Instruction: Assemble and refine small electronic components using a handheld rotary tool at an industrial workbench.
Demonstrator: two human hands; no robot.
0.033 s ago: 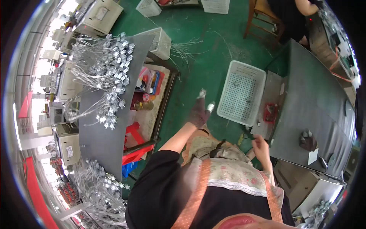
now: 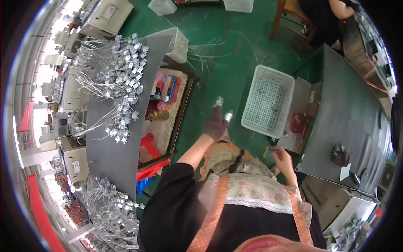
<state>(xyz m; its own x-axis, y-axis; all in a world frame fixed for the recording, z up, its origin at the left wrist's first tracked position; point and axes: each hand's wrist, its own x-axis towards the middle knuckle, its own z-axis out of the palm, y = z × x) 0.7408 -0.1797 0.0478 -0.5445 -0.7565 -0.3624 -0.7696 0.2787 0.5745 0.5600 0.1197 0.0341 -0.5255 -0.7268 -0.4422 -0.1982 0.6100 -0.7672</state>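
Note:
My left hand reaches forward over the green floor in a dark knitted glove. Two of its fingers stick out apart, their tips wrapped in white, and nothing shows in it. Bare and ungloved, my right hand hangs low beside my apron. Its fingers are loosely bent and slightly blurred, with no held thing visible. Just beyond the right hand stands a white perforated plastic tub, apart from both hands. On the right bench lies a crumpled dark piece, perhaps a glove, beside a white slip of paper.
A grey bench on my left carries heaps of clear cables with metal connectors. Its lower shelf holds jars and red bags. White crates and loose wires lie ahead. At the far right, another person sits near a wooden chair.
My left hand has shifted slightly to the left. My right hand has moved a little left. The tub sits slightly farther right in view.

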